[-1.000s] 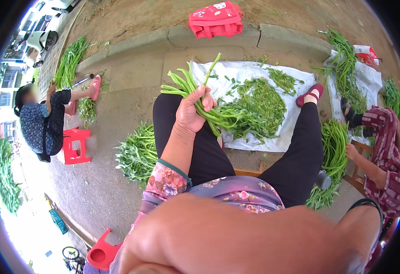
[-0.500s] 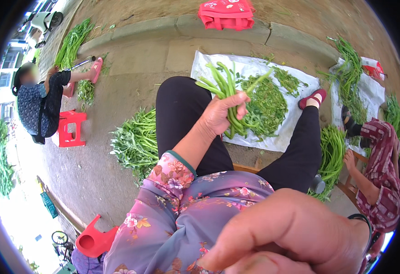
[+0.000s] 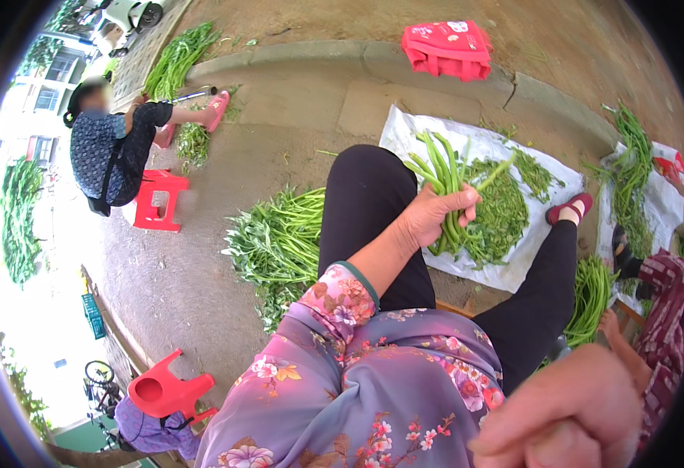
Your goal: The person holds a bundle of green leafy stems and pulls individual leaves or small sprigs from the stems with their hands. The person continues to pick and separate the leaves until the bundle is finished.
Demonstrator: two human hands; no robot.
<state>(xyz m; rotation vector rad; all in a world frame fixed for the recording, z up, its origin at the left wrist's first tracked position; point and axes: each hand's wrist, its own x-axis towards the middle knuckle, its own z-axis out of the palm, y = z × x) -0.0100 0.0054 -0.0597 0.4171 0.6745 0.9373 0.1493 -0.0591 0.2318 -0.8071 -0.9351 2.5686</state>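
My left hand [image 3: 441, 216] is wrapped round a bunch of green leafy-vegetable stems [image 3: 445, 162], held up over my lap. Its thick cut ends point up and outward, and one stem slants off to the right. Close to the camera at the lower right is my right hand [image 3: 564, 413], fingers curled and thumb pressed in; what it may hold is hidden. Beyond the bunch, a heap of loose green leaves [image 3: 503, 214] lies on a white plastic sheet [image 3: 404, 129] between my feet. A large pile of the same stems [image 3: 287, 234] rests beside my left leg.
On the left a person [image 3: 112, 148] sits on a red stool [image 3: 160, 201] near more greens [image 3: 182, 58]. Another person's patterned clothing [image 3: 664, 312] shows at the right, near a stem pile [image 3: 589, 300]. A red bag [image 3: 447, 51] sits beyond the curb; a red chair [image 3: 169, 388] stands lower left.
The whole view has swung, so the scene sits farther right in the picture. My left hand still grips the stems. My right hand appears lower and farther right, its fingers still curled.
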